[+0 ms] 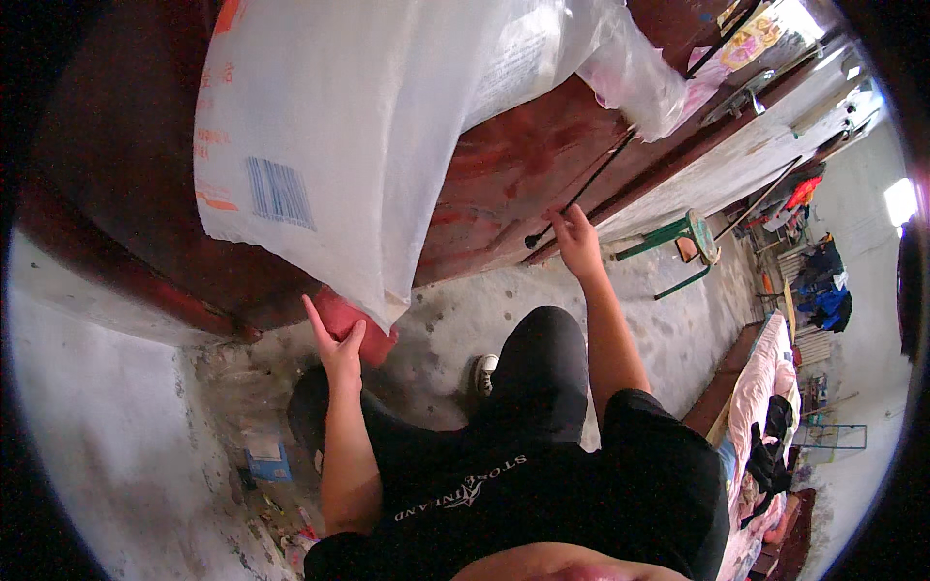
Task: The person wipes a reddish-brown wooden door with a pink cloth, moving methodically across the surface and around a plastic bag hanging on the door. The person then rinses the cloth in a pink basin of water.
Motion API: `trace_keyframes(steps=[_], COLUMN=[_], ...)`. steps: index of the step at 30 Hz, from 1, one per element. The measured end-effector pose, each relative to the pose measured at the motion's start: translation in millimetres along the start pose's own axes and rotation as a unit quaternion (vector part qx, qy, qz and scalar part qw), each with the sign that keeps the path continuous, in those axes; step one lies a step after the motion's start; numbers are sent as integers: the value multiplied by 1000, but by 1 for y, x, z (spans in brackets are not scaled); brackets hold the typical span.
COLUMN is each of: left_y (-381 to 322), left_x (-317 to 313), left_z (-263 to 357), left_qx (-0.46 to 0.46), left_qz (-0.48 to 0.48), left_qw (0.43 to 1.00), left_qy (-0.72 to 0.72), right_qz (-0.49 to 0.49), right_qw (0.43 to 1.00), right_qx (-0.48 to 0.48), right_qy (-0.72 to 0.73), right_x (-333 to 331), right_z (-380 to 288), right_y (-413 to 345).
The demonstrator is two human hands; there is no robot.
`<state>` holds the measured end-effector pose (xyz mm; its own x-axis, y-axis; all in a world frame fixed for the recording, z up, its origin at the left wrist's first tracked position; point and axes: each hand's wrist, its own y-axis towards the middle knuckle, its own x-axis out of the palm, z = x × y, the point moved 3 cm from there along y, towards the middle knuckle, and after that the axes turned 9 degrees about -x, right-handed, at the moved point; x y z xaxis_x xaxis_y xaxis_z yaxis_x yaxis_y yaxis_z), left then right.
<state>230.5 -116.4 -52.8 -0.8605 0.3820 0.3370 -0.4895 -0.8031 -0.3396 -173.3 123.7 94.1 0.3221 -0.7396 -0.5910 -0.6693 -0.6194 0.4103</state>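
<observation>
My left hand is at a flat red object, with the thumb on its near face and the index finger along its edge; the other fingers are hidden behind it. The object's upper part is covered by a large white plastic bag with orange print and a barcode, which hangs in front of me. To the right of the bag, my right hand pinches a thin black rod or cord near its lower, thicker end. It slants up to the right, passing behind a clear plastic bag.
Dark red-brown wooden panels stand close in front. A green-legged stool is at the right on the concrete floor. Further right is a bed with a pink quilt. A blue box lies by the left wall.
</observation>
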Motion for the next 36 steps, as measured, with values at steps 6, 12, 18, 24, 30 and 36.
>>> trace_keyframes(steps=[6, 12, 18, 24, 30, 36], left_y=[5, 10, 22, 37, 70, 106], left_x=[-21, -22, -21, -15, -25, -31], left_z=[0, -13, -21, -37, -63, -54], left_qx=[11, -64, -94, -66, 86, 87], left_qz=[93, 74, 108, 269, 340, 416], left_qw=[995, 980, 950, 909, 870, 867], left_qy=[38, -175, -276, -312, -346, -260], right_qz=[-15, -149, -233, -276, -277, -268], right_qw=[998, 987, 970, 961, 961, 963], right_qx=[-28, -59, -56, -12, 6, -9], right_qy=[-52, -27, -49, 11, 20, 41], right_x=[11, 11, 28, 49, 55, 63], right_z=[0, 2, 10, -19, -14, -9], right_y=[12, 10, 41, 43, 45, 45])
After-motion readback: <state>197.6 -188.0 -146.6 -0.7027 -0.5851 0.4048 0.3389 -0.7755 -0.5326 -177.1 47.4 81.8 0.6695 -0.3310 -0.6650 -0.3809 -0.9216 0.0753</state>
